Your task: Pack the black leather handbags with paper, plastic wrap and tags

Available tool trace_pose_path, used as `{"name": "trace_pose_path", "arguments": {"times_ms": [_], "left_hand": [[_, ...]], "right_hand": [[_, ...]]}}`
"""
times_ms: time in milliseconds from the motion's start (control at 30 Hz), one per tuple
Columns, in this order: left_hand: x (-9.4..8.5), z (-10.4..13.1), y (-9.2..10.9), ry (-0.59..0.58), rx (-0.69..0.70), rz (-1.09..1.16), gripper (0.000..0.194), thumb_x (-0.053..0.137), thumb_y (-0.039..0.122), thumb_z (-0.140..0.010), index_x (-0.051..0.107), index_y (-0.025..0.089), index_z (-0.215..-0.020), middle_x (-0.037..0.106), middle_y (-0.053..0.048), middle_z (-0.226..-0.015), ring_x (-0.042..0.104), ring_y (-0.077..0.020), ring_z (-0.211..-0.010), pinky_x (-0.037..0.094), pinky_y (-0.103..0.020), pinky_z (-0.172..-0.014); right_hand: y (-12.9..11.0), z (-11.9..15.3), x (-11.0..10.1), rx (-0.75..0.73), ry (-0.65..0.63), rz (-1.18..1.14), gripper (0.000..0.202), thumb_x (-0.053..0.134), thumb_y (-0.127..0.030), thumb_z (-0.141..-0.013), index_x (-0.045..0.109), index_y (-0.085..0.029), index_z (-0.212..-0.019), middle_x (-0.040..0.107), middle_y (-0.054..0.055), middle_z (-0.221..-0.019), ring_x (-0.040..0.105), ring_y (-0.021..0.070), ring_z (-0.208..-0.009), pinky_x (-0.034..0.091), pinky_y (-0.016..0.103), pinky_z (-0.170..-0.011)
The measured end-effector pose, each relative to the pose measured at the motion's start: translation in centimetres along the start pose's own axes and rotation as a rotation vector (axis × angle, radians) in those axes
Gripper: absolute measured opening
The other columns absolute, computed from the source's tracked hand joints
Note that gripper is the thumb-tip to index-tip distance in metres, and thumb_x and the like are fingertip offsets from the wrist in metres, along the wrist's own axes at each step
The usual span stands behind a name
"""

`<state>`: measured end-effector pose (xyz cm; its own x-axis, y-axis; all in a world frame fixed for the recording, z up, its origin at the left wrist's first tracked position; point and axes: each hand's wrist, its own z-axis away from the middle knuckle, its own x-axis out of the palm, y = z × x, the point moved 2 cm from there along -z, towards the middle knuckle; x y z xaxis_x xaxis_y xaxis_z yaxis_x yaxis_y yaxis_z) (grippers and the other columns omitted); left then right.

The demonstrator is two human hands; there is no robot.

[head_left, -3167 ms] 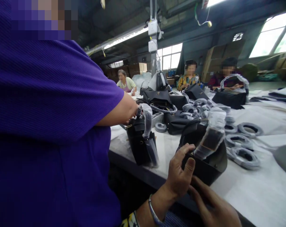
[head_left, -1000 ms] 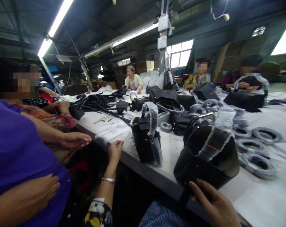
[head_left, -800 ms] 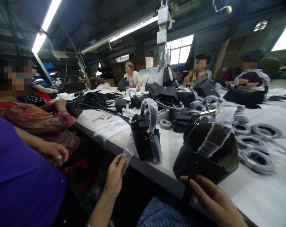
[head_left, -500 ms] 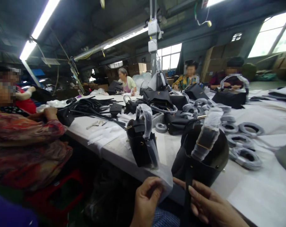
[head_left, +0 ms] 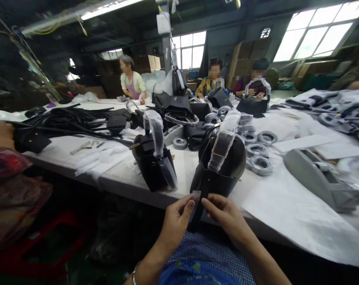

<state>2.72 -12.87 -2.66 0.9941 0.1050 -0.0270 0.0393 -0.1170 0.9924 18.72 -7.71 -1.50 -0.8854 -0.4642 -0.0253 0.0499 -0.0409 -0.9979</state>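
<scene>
My left hand (head_left: 176, 217) is closed, thumb against fingers, on a strip of translucent white wrap (head_left: 196, 194). My right hand (head_left: 223, 211) pinches a black strap (head_left: 202, 202) that hangs down the front of a black handbag (head_left: 216, 182). The wrap lies along the strap's left side. This handbag stands at the table's near edge, its top open and its handle (head_left: 223, 144) covered in the same translucent wrap. Left of it stands a smaller-looking black handbag (head_left: 152, 166), its handle also wrapped.
On the white table (head_left: 256, 213) are several wrapped coils (head_left: 258, 165), a pile of black straps (head_left: 69, 120) and more black bags (head_left: 175, 103). A grey tape dispenser (head_left: 322, 176) stands at right. A co-worker's sleeve (head_left: 7, 166) is at left; other people sit across the table.
The view has swung right, bringing the tape dispenser in. My left hand has brought the wrap up beside the strap, and my hands are closer together. The right hand still holds the strap.
</scene>
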Motion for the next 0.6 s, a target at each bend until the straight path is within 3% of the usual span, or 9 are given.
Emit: {"name": "trace_pose_path", "arguments": {"times_ms": [167,333,467,600], "left_hand": [[1.0,-1.7,0.3,0.072,-0.053,0.065,0.029,0.064,0.040,-0.089,0.076,0.021,-0.108,0.075,-0.006,-0.110,0.069,-0.0259,-0.105,0.052,-0.038,-0.099],[-0.8,-1.1,-0.8,0.156,-0.125,0.064,0.026,0.075,0.038,-0.079,0.078,0.019,-0.095,0.078,-0.008,-0.096,0.073,-0.0245,-0.089,0.058,-0.033,-0.085],[-2.1,-0.1,-1.7,0.222,-0.193,0.094,0.027,0.082,0.036,-0.070,0.076,0.015,-0.086,0.077,-0.007,-0.084,0.072,-0.0212,-0.076,0.058,-0.028,-0.072],[-2.7,0.8,-2.2,0.222,-0.198,0.076,0.024,0.082,0.033,-0.071,0.073,0.015,-0.082,0.075,-0.005,-0.079,0.070,-0.0180,-0.074,0.056,-0.025,-0.071]], "right_hand": [[-0.3,0.2,-0.6,-0.028,-0.010,0.099,0.040,0.065,-0.053,-0.088,0.067,-0.015,-0.077,0.053,-0.003,-0.061,0.046,0.0094,-0.055,0.037,0.021,-0.053],[-0.9,0.7,-1.4,-0.059,0.046,0.220,0.035,0.064,-0.048,-0.090,0.069,-0.017,-0.075,0.058,-0.001,-0.067,0.051,0.0121,-0.060,0.041,0.023,-0.056],[-0.7,0.9,-1.3,-0.014,0.046,0.166,0.038,0.063,-0.050,-0.090,0.071,-0.017,-0.074,0.061,0.000,-0.065,0.051,0.0122,-0.059,0.040,0.023,-0.054],[-0.9,0.9,-0.8,-0.042,0.103,0.102,0.036,0.065,-0.049,-0.089,0.074,-0.016,-0.077,0.063,0.001,-0.063,0.055,0.0131,-0.060,0.043,0.023,-0.057]]}}
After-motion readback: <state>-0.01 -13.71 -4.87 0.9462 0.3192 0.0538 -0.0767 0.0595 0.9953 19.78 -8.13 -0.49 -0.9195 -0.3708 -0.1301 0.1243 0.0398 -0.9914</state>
